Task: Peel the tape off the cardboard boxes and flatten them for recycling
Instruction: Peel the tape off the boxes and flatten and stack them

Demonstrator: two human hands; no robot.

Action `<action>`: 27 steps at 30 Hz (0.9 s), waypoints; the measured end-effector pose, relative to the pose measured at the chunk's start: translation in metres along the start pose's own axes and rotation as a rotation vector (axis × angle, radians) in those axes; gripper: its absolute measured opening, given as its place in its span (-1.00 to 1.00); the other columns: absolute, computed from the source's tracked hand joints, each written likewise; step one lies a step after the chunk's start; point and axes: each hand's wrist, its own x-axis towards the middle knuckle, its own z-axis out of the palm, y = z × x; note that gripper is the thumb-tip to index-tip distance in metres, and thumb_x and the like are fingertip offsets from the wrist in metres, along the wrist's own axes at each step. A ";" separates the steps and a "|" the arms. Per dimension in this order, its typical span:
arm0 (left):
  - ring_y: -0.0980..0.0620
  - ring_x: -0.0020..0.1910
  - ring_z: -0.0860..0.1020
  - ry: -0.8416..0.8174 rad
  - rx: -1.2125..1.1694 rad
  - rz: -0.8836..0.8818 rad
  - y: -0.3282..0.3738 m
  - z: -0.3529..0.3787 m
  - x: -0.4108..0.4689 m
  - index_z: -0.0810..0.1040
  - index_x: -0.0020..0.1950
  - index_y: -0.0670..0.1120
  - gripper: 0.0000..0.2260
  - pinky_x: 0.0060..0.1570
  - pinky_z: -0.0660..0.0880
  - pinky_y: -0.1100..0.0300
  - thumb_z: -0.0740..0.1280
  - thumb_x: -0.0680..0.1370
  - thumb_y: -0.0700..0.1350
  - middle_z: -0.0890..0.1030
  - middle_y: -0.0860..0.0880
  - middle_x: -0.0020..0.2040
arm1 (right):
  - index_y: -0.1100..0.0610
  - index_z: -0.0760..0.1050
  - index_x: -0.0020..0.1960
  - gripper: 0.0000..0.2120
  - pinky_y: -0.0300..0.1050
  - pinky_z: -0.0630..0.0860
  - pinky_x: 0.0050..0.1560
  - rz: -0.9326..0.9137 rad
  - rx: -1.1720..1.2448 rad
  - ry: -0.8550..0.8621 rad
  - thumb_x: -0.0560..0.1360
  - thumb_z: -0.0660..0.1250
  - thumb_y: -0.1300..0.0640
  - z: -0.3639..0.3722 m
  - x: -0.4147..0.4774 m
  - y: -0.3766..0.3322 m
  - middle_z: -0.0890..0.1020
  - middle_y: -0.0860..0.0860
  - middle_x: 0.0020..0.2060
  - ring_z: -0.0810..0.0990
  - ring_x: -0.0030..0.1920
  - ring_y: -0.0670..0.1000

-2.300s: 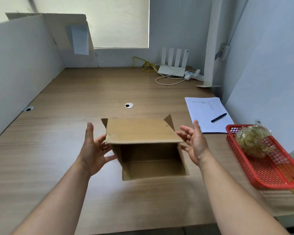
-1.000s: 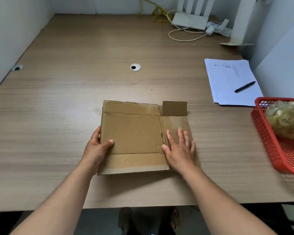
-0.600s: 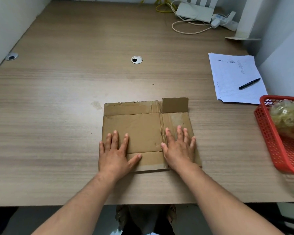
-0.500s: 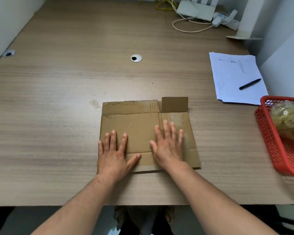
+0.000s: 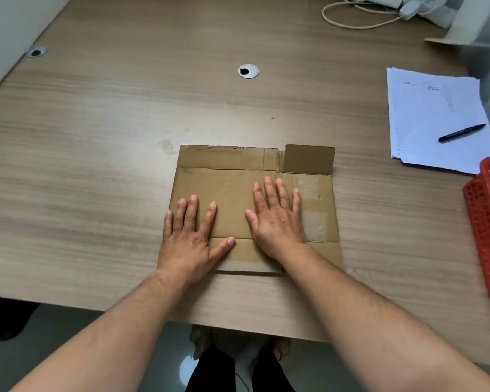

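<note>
Shifted inward since earlier: our right hand. Item: flattened brown cardboard box on light wooden table, under both palms, long axis crosswise. Our left hand and right spread flat, gripping nothing; unpressed panel lies rightward, right hand nearer.

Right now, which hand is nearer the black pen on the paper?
Right. The right hand presses the flattened box, left of the pen; the left hand lies farther left.
</note>
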 end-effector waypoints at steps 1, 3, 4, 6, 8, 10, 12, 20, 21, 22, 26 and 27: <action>-0.06 0.51 -0.38 -0.009 -0.008 -0.001 0.000 -0.001 0.000 -0.35 0.52 0.15 -0.25 0.47 -0.35 -0.05 -0.22 0.45 0.46 -0.36 -0.07 0.55 | 0.06 -0.10 0.57 -0.42 0.10 -0.36 0.47 -0.047 0.031 0.014 0.63 -0.10 -0.14 -0.001 -0.003 0.004 -0.14 0.03 0.56 -0.23 0.54 0.05; -0.06 0.51 -0.38 -0.023 -0.025 -0.001 0.000 -0.002 0.000 -0.31 0.54 0.14 -0.30 0.47 -0.35 -0.04 -0.15 0.52 0.40 -0.36 -0.06 0.55 | 0.12 0.13 0.54 -0.43 0.04 -0.21 0.50 -0.117 0.101 0.049 0.59 -0.11 -0.10 -0.002 -0.018 0.015 0.10 0.09 0.54 0.00 0.55 0.08; -0.05 0.52 -0.37 -0.027 -0.036 0.000 0.000 -0.003 0.000 -0.31 0.54 0.14 -0.33 0.47 -0.35 -0.04 -0.14 0.54 0.38 -0.36 -0.05 0.55 | 0.14 0.29 0.47 -0.42 0.08 -0.03 0.49 -0.099 0.132 0.097 0.56 -0.08 -0.09 0.000 -0.029 0.021 0.27 0.13 0.48 0.19 0.50 0.13; -0.04 0.53 -0.33 -0.023 -0.060 0.013 -0.002 -0.007 0.000 -0.26 0.56 0.14 -0.37 0.49 -0.30 -0.02 -0.11 0.58 0.33 -0.31 -0.04 0.57 | 0.13 0.50 0.31 -0.50 0.18 0.36 0.30 0.065 0.144 0.244 0.51 0.08 -0.09 0.002 -0.056 0.039 0.50 0.18 0.30 0.47 0.31 0.22; -0.06 0.56 -0.19 0.020 -0.115 -0.011 -0.007 -0.012 -0.001 -0.13 0.59 0.07 -0.34 0.51 -0.15 0.00 -0.01 0.59 0.31 -0.19 -0.05 0.59 | 0.11 0.45 0.33 -0.52 0.10 0.43 0.20 0.341 0.154 0.257 0.52 0.23 -0.13 -0.005 -0.082 0.054 0.48 0.15 0.28 0.46 0.26 0.21; -0.16 0.53 0.04 0.084 -0.180 -0.144 -0.012 -0.016 -0.005 0.04 0.57 -0.03 -0.25 0.45 0.11 -0.04 0.13 0.52 0.36 0.04 -0.14 0.57 | 0.09 0.31 0.38 -0.41 0.01 0.36 0.24 0.580 0.200 0.123 0.49 0.27 -0.23 -0.014 -0.092 0.064 0.40 0.12 0.30 0.37 0.29 0.14; -0.23 0.40 0.24 0.102 -0.213 -0.295 -0.015 -0.019 -0.011 0.19 0.48 -0.12 -0.16 0.30 0.30 -0.07 0.23 0.42 0.42 0.26 -0.22 0.43 | 0.12 0.28 0.35 -0.35 0.00 0.34 0.26 0.692 0.309 0.063 0.43 0.34 -0.24 -0.023 -0.090 0.066 0.40 0.12 0.31 0.36 0.31 0.14; -0.26 0.35 0.29 0.050 -0.431 -0.378 -0.024 -0.030 -0.005 0.26 0.39 -0.24 -0.09 0.30 0.30 -0.09 0.50 0.29 0.31 0.31 -0.26 0.34 | 0.23 0.20 0.40 -0.08 0.00 0.36 0.29 0.954 0.564 0.049 0.27 0.51 -0.21 -0.024 -0.105 0.040 0.36 0.16 0.36 0.35 0.35 0.17; -0.26 0.36 0.28 0.048 -0.452 -0.364 -0.023 -0.030 -0.007 0.26 0.39 -0.24 -0.10 0.30 0.29 -0.10 0.51 0.29 0.28 0.30 -0.26 0.34 | 0.23 0.19 0.38 -0.10 -0.01 0.37 0.27 0.976 0.609 0.061 0.28 0.52 -0.19 -0.023 -0.112 0.037 0.37 0.16 0.35 0.37 0.34 0.17; -0.26 0.36 0.27 0.033 -0.485 -0.357 -0.023 -0.030 -0.009 0.26 0.38 -0.24 -0.11 0.31 0.29 -0.10 0.53 0.29 0.26 0.29 -0.26 0.34 | 0.22 0.19 0.35 -0.15 -0.02 0.40 0.23 0.994 0.654 0.069 0.30 0.52 -0.16 -0.021 -0.119 0.035 0.39 0.16 0.33 0.41 0.32 0.18; -0.24 0.32 0.30 -0.055 -0.729 -0.326 -0.022 -0.029 -0.014 0.35 0.28 -0.17 -0.27 0.25 0.34 -0.08 0.56 0.31 0.17 0.32 -0.24 0.31 | 0.16 0.18 0.29 -0.33 -0.06 0.44 0.08 1.005 0.720 0.081 0.39 0.48 -0.07 -0.019 -0.146 0.032 0.44 0.15 0.29 0.48 0.24 0.19; -0.22 0.31 0.32 -0.084 -0.767 -0.303 -0.022 -0.028 -0.016 0.36 0.28 -0.15 -0.30 0.24 0.36 -0.07 0.56 0.32 0.16 0.35 -0.22 0.30 | 0.16 0.19 0.29 -0.34 -0.06 0.44 0.06 1.014 0.717 0.087 0.40 0.47 -0.06 -0.019 -0.152 0.034 0.44 0.15 0.29 0.49 0.23 0.18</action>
